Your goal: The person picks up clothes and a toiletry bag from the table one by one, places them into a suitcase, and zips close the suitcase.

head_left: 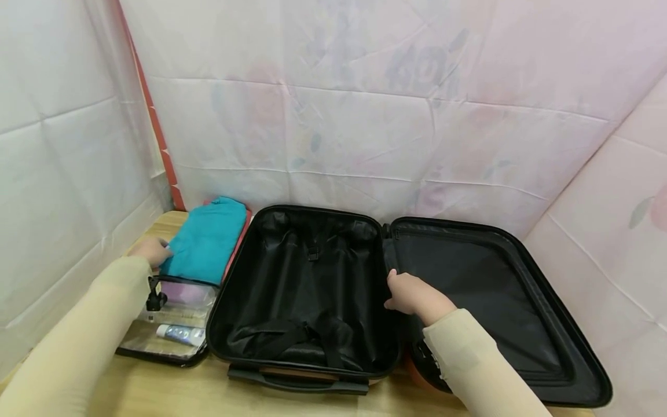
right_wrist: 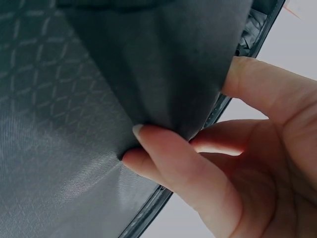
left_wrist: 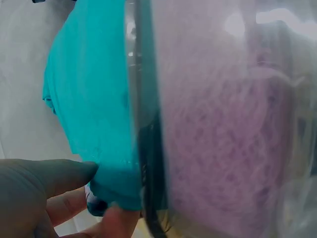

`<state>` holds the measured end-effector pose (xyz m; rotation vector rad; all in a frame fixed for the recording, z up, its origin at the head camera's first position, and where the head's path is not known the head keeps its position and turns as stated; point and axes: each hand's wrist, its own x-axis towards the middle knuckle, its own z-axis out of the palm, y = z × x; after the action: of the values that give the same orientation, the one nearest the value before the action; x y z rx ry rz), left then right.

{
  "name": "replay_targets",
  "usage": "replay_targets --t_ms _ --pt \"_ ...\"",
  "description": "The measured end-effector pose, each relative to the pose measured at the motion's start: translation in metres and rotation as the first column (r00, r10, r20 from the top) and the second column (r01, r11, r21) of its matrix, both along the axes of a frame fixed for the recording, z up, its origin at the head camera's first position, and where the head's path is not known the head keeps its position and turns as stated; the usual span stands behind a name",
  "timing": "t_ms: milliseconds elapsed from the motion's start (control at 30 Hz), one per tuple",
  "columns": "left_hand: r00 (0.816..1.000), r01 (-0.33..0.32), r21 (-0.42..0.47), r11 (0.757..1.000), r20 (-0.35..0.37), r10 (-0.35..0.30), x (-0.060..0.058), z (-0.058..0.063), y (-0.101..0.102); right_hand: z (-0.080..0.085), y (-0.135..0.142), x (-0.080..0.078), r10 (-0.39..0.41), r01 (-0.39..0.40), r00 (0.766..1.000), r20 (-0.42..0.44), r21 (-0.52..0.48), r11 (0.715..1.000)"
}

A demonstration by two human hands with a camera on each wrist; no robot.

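Note:
At the left, my left hand (head_left: 151,252) pinches the near-left edge of a folded teal garment (head_left: 208,240). In the left wrist view the thumb lies on the teal cloth (left_wrist: 99,99), the other fingers lower, partly hidden. A black suitcase (head_left: 312,289) lies spread wide in the middle, its lid (head_left: 469,289) turned out to the right. My right hand (head_left: 417,295) is over the hinge side between the two halves. Up close, its fingers grip a fold of the dark fabric lining (right_wrist: 158,64). Patterned cloth shows beside that fold.
A clear zip pouch (head_left: 172,347) with a purple item (head_left: 182,292) and a tube (head_left: 180,334) lies in front of the garment. Reddish cloth (head_left: 239,243) shows underneath the teal one. Something orange (head_left: 419,376) peeks from under the lid. Pale sheets hang around the wooden table.

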<state>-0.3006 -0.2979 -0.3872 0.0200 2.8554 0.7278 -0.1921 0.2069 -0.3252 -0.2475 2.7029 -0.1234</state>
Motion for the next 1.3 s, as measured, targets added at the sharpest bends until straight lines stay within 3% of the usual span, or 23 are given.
replay_targets --t_ms 267,567,800,1000,1200,1300 --pt "1.000 -0.012 0.043 0.999 -0.015 0.012 -0.001 0.010 0.004 0.005 0.001 -0.002 0.011 -0.011 1.000 -0.004 0.027 1.000" --pt "0.998 -0.038 0.195 0.980 -0.032 0.045 -0.003 0.020 0.007 0.005 0.000 -0.003 0.015 -0.014 1.000 -0.003 0.038 0.999" --pt "0.994 -0.088 0.331 0.940 -0.024 0.102 -0.001 0.026 0.007 -0.002 0.002 -0.008 0.017 -0.018 1.000 0.018 0.039 0.999" --pt "0.989 -0.138 0.474 0.870 0.029 0.142 -0.007 0.027 0.008 0.001 0.001 -0.007 0.006 -0.007 1.000 0.018 0.049 0.999" --pt "0.991 -0.135 0.370 0.919 0.037 0.131 -0.007 0.026 0.005 0.003 -0.003 -0.001 0.017 -0.017 1.000 0.002 0.048 0.999" --pt "0.986 -0.146 0.345 0.927 0.131 0.106 -0.003 0.023 0.002 0.001 -0.005 -0.002 0.023 -0.023 1.000 -0.004 0.056 0.998"
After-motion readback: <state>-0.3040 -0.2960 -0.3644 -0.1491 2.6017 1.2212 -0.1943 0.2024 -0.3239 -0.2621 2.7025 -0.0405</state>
